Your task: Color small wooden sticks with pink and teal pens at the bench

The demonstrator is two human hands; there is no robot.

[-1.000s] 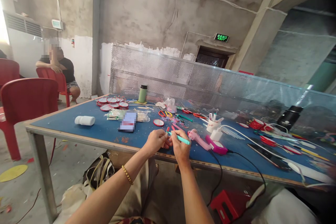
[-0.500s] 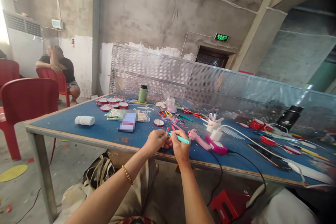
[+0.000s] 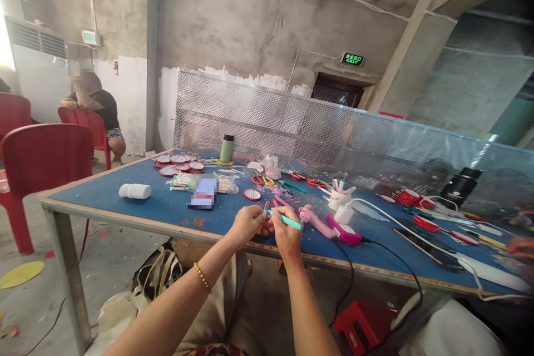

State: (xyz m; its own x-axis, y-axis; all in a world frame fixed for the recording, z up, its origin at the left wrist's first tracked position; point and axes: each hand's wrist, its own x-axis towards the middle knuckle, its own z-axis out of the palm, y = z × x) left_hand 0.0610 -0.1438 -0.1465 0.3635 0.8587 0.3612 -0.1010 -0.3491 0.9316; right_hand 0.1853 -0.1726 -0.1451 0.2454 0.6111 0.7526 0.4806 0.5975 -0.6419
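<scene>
Work judged midway, both hands pressed together.
A red-tipped stick (image 3: 266, 207) is pinched in the left hand (image 3: 246, 225), a teal tool (image 3: 287, 221) gripped in the right hand (image 3: 288, 235); finished-looking red-rimmed discs (image 3: 178, 163) are piled well beyond the left hand.

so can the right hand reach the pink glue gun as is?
Probably yes: the pink glue gun lies just beside the right hand, nothing between, though that hand holds a teal stick.

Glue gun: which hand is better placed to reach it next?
Probably right: the glue gun lies just beside the right hand, with the left hand farther off. Both are occupied: right holds a teal stick, left a red piece.
</scene>
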